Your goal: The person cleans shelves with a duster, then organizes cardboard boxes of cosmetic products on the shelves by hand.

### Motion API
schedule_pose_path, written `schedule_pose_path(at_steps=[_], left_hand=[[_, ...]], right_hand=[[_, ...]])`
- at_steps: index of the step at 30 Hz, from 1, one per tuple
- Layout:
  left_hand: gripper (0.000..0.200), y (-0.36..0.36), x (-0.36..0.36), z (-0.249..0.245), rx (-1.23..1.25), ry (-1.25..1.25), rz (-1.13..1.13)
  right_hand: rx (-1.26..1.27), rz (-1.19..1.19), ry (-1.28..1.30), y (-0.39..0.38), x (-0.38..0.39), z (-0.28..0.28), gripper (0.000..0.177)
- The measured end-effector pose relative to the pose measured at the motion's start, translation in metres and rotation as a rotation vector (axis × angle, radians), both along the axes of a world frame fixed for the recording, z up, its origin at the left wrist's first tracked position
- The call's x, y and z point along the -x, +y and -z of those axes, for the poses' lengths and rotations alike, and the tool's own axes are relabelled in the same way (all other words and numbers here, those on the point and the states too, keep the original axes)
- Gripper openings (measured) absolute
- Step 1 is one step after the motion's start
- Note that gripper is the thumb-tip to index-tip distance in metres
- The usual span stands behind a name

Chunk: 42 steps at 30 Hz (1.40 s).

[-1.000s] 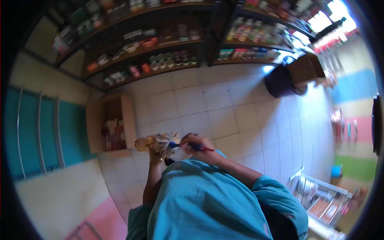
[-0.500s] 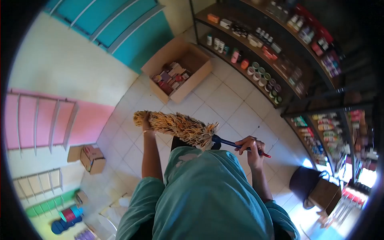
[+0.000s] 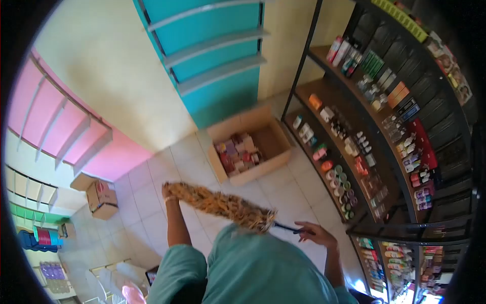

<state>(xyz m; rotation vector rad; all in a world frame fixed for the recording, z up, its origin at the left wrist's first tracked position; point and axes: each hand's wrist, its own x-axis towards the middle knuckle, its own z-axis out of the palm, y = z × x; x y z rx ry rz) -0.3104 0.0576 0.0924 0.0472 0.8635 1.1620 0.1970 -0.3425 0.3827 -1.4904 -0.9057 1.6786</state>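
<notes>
A duster with a shaggy yellow-brown mop head [image 3: 223, 205] and a dark blue handle [image 3: 286, 228] lies across in front of my body. At its far left tip is my left hand [image 3: 166, 192], closed on the fluffy end. My right hand [image 3: 318, 235] is at the handle, the thumb side against it and some fingers stretched out. The handle's end is hidden by that hand. Past the duster, an open cardboard box [image 3: 271, 164] stands on the tiled floor, holding several small packages [image 3: 238, 152].
Dark shelves [image 3: 364, 116] with bottles, jars and boxes run along the right. Teal [image 3: 212, 45] and pink [image 3: 55, 111] wall panels carry bare metal shelves. A smaller cardboard box [image 3: 103, 199] is on the floor at the left. A white rack [image 3: 119, 281] stands lower left.
The view has tilted up and turned, showing more of the shelves and wall. The duster appears lower in view. My right hand's fingers have loosened around the handle.
</notes>
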Motion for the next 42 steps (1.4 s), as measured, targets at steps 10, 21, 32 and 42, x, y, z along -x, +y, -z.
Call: schedule_pose_path(at_steps=[10,21,32,42], left_hand=[[0.055,-0.029,-0.203,-0.07,-0.127,0.597,0.52],[0.05,-0.167,-0.181,0.044,0.179,1.144,1.16],[0.076,-0.167,-0.334,0.007,0.311,0.853,1.026],[0.053,-0.119,-0.339,0.06,0.257,0.981,0.854]], right_hand=[[0.173,-0.017,-0.387,0.06,0.001,0.127,0.028],[0.566,0.344,-0.319,0.165,-0.128,0.138,0.017],[0.841,0.227,-0.326,0.258,-0.249,0.199,0.015],[0.883,0.29,-0.063,0.285,-0.202,0.215,0.022]])
